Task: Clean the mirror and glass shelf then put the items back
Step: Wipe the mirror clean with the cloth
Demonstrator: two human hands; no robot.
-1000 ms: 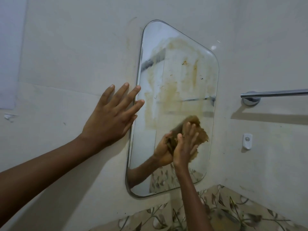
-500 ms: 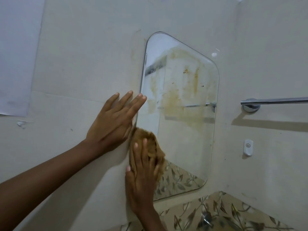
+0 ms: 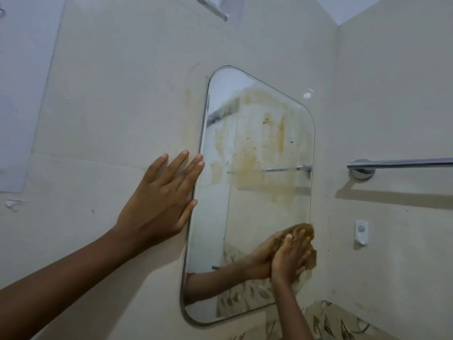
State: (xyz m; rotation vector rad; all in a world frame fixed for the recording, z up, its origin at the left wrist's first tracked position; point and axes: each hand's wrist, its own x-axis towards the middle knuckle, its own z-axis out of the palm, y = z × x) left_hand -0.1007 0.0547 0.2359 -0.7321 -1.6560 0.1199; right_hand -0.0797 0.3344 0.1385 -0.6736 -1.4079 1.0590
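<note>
A frameless mirror (image 3: 247,217) with rounded corners hangs on the cream wall, its upper half marked with yellow-brown stains. My left hand (image 3: 161,200) lies flat on the wall with fingers spread, fingertips touching the mirror's left edge. My right hand (image 3: 290,258) presses a brown cloth (image 3: 306,233) against the mirror's lower right edge. The cloth shows above and to the right of my fingers. The mirror reflects my right hand and forearm. No glass shelf is in view.
A chrome towel bar (image 3: 399,163) juts from the wall right of the mirror. A small white wall hook (image 3: 361,232) sits below it. Leaf-patterned tiles (image 3: 335,322) run along the bottom right. A pale sheet (image 3: 22,94) covers the wall at far left.
My right hand has swept the cloth from the mirror's lower left edge across to its lower right edge. The view has tilted upward. My left hand stays on the wall.
</note>
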